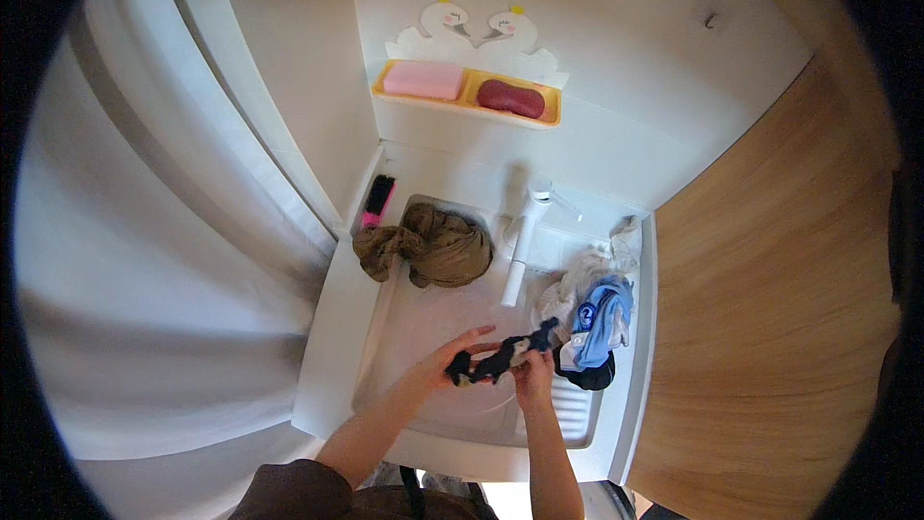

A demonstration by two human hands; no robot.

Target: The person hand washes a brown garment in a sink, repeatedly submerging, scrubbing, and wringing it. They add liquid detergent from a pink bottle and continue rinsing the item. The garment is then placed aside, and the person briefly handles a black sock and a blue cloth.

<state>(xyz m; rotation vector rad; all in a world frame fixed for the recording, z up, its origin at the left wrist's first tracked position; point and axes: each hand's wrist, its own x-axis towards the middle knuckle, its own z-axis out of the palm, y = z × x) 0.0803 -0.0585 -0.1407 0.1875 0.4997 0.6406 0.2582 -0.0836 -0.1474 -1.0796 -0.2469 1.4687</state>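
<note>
Both hands grip a small dark and pale cloth point(498, 361), bunched lengthwise between them above the white laundry sink point(426, 318). My left hand point(447, 365) has its fingers around the cloth's left end. My right hand point(534, 372) holds it towards the right end, close to a heap of laundry. In that heap lie a light blue garment point(605, 328) with a dark badge, a black cloth point(588, 374) and a whitish cloth point(570, 285). A bundled brown garment point(447, 245) rests at the sink's back left corner, partly over the rim.
A white faucet point(525, 245) reaches over the basin. A pink and black brush point(378, 198) lies on the left ledge. Above, a yellow soap holder point(468, 90) carries pink soap point(423, 79) and dark red soap point(510, 98). A white curtain point(166, 267) hangs left; a wood panel point(751, 289) stands right.
</note>
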